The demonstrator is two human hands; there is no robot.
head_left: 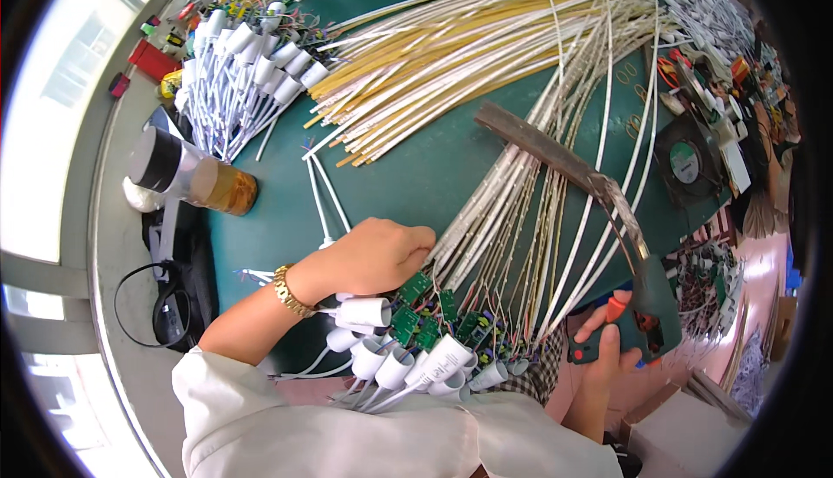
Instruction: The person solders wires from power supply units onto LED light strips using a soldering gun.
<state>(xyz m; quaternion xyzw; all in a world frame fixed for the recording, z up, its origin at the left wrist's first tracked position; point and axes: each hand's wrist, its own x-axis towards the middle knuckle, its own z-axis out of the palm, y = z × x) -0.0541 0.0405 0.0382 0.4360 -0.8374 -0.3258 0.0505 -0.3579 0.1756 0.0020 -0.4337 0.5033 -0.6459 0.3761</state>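
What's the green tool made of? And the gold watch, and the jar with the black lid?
Green tool: hard plastic, it seems, smooth and moulded; the long bar reaching up from it looks like scuffed, dark metal.
Gold watch: probably metal, with shiny links.
Jar: see-through, so glass or clear plastic, I can't tell which; its black lid looks like plastic.

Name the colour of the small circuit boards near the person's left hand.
Green: the circuit boards show best in the head view.
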